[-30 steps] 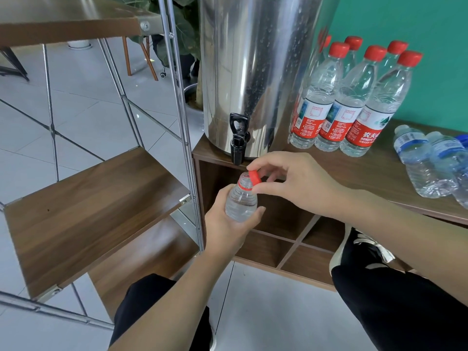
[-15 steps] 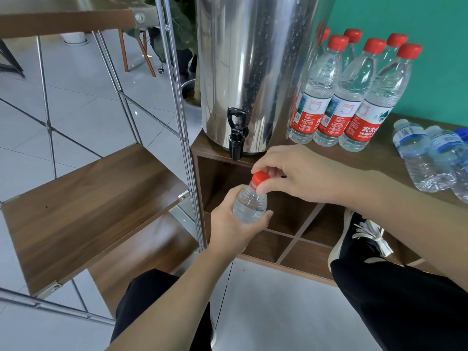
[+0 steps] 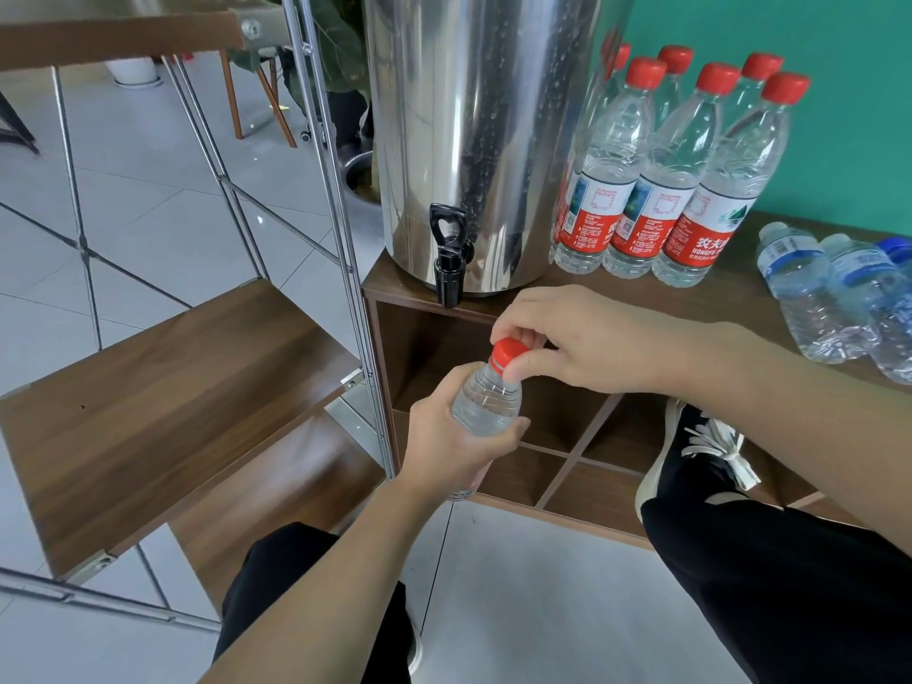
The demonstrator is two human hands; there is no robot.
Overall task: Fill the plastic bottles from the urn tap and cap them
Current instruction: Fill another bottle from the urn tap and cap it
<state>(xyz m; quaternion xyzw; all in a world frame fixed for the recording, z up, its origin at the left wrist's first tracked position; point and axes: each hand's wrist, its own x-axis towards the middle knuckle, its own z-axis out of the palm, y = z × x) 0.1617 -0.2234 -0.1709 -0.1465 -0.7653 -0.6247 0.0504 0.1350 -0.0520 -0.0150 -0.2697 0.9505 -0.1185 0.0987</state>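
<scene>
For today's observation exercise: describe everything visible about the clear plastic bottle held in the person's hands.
The clear plastic bottle looks full of water, ribbed at the shoulder, tilted slightly. A red screw cap sits on its neck. The left hand grips its body; the right hand pinches the cap. It is held in front of the wooden cabinet, below and right of the black urn tap.

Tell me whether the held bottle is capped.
Capped: the red cap sits on the bottle neck, pinched by the right hand. How tight, cannot tell.
</scene>
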